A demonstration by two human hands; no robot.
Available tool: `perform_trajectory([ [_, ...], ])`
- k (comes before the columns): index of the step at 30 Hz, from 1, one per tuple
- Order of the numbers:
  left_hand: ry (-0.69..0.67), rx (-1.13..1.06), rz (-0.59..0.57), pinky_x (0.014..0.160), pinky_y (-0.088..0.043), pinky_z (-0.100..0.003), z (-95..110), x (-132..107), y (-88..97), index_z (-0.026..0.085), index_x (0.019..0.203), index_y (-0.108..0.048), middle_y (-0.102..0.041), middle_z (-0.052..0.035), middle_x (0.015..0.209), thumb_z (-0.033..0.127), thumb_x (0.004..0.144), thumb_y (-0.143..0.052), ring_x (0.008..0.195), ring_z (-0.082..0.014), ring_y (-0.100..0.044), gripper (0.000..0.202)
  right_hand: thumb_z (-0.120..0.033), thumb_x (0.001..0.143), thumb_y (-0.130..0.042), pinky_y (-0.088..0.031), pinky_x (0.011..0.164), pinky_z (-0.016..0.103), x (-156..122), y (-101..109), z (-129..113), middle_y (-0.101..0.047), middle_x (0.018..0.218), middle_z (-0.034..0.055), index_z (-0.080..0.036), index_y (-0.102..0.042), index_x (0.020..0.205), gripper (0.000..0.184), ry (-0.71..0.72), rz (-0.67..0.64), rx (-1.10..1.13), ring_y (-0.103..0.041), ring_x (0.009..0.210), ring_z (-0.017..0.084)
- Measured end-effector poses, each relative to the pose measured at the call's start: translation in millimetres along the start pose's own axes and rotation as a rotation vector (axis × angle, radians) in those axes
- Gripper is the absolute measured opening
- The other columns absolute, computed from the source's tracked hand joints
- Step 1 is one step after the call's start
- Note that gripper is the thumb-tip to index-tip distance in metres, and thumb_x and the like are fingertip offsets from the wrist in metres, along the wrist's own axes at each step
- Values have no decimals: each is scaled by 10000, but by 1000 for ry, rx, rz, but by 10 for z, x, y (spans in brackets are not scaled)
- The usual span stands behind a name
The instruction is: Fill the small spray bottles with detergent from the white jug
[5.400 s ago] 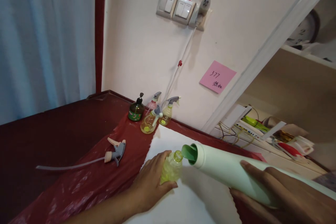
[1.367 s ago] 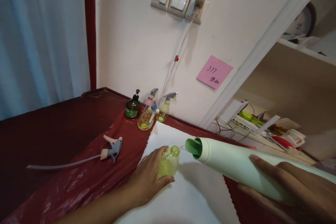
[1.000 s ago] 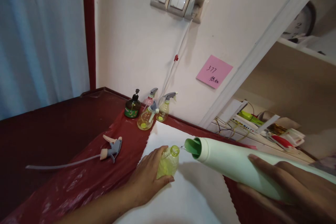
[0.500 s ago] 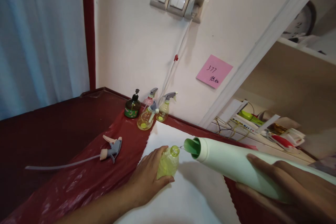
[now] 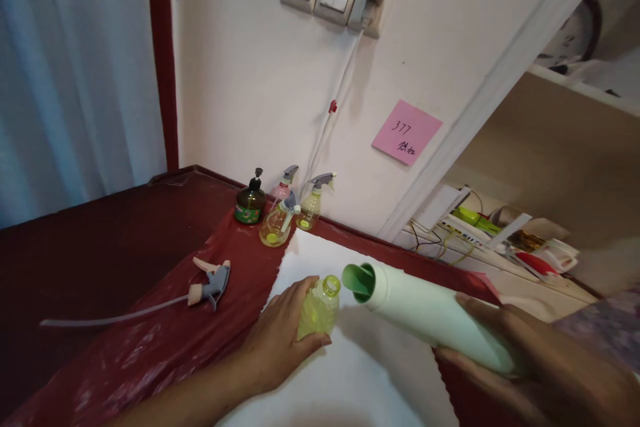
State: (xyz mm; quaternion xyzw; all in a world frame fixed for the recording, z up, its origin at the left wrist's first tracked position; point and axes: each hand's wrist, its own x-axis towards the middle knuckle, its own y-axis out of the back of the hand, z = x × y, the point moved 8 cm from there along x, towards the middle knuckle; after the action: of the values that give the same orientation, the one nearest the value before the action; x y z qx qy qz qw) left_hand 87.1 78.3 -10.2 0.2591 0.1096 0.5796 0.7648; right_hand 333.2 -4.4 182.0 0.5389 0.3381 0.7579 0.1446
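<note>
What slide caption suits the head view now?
Left hand grips an open yellow bottle beside the spout of a pale green flask tilted in the right hand.

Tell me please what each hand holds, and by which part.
Left hand: translucent yellow-green bottle, by its body below the neck. Right hand: pale green cylindrical container, by its body, away from the mouth.

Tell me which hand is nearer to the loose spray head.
The left hand: it grips the yellow bottle, right of the spray head; the right hand, on the green container, is farther right.
</note>
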Motion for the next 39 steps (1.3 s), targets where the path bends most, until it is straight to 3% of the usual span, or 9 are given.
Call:
perform_trajectory([
  [4, 8, 8, -11, 1214, -341, -516, -4, 21, -4, 170, 1531, -376, -503, -158, 1572, 314, 841, -687, 1434, -333, -460, 770, -667, 890, -644, -547, 411, 232, -3, -98, 13, -797, 782, -5, -263, -725, 1055, 444, 13, -31, 124, -721, 518, 163],
  [10, 35, 14, -10, 1243, -305, -551, -54, 10, -1, 207, 1538, -371, -467, -143, 1615, 382, 866, -646, 1480, -349, -425, 747, -704, 652, -791, -620, 644, 343, -79, -405, 640, -798, 900, 40, -263, -759, 954, 537, -562, 22, 339, -747, 752, 245],
  [15, 30, 26, 16, 1247, -308, -572, -113, 20, 8, 215, 1540, -374, -460, -151, 1625, 454, 873, -633, 1497, -370, -411, 754, -553, 519, -901, -532, 580, 309, -202, -817, 913, -746, 851, 40, -219, -739, 910, 539, -956, 231, 743, -663, 715, 209],
  [21, 15, 53, 52, 1248, -317, -596, -279, 62, -33, 235, 1544, -348, -466, -157, 1621, 445, 898, -603, 1505, -366, -414, 726, -636, 642, -832, -430, 503, 261, -203, -1382, 882, -682, 871, 9, -188, -667, 1045, 625, -1023, 405, 912, -526, 584, 114],
  [27, -13, 99, 54, 1244, -359, -553, -381, 46, -38, 261, 1553, -298, -444, -139, 1640, 409, 931, -618, 1521, -346, -399, 715, -652, 684, -805, -435, 500, 260, -203, -1754, 774, -672, 861, 10, -176, -637, 1065, 632, -1032, 443, 1011, -541, 585, 118],
  [31, -41, 108, 54, 1244, -370, -541, -358, 48, -25, 266, 1549, -285, -442, -133, 1643, 400, 952, -605, 1526, -340, -392, 690, -653, 762, -750, -475, 522, 283, -208, -1791, 759, -689, 836, 11, -178, -651, 1103, 593, -1005, 370, 1021, -581, 592, 143],
  [33, -49, 108, 58, 1246, -370, -548, -356, 63, -21, 272, 1549, -280, -436, -133, 1647, 426, 951, -607, 1528, -345, -387, 699, -640, 802, -723, -546, 642, 335, -222, -1734, 757, -736, 956, 56, -189, -678, 1155, 574, -968, 306, 994, -669, 739, 195],
  [37, -33, 93, 111, 1223, -413, -554, -398, 95, 31, 281, 1523, -347, -497, -114, 1608, 486, 927, -616, 1498, -367, -433, 685, -563, 840, -724, -486, 1045, 488, -394, -1407, 780, -695, 1310, 106, -252, -682, 1307, 562, -875, 200, 853, -637, 1200, 290],
  [39, -16, 76, 141, 1204, -442, -559, -444, 112, 65, 296, 1502, -395, -542, -86, 1576, 507, 899, -636, 1474, -381, -465, 683, -530, 839, -739, -418, 1125, 525, -590, -1152, 867, -652, 1382, 106, -272, -668, 1338, 566, -861, 189, 726, -579, 1293, 304],
])
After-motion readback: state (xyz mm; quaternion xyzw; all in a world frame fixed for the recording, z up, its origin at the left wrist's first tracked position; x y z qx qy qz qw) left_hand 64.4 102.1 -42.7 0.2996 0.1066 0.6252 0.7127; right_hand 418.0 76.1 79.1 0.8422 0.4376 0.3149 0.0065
